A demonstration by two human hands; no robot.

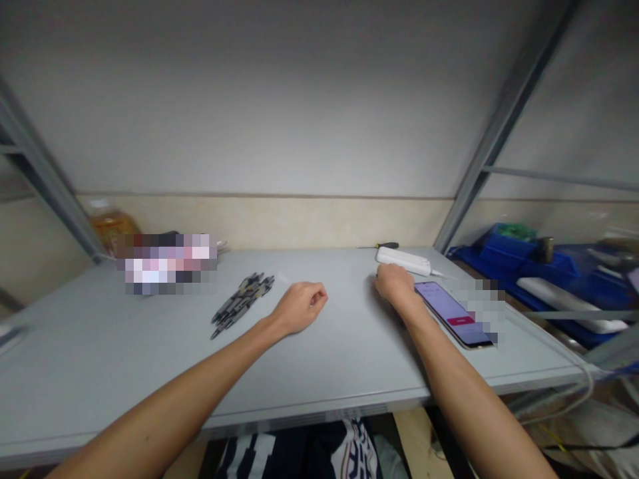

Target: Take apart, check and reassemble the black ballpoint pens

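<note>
My left hand point(301, 308) rests on the grey table point(319, 372) with its fingers curled together; whether anything is inside them is hidden. Just left of it lies a bunch of dark, slim pen-like pieces point(242, 303). My right hand point(393, 282) is closed too, low over the table in front of a white power strip point(403, 261), and what its fingers hold, if anything, does not show. A phone point(452, 313) with a lit screen lies to the right of that hand.
A screwdriver point(389, 246) lies by the wall behind the power strip. At the back left stand a bottle point(110, 226) and a blurred-out item point(170, 263). Blue bins point(532, 263) sit beyond the metal frame at right.
</note>
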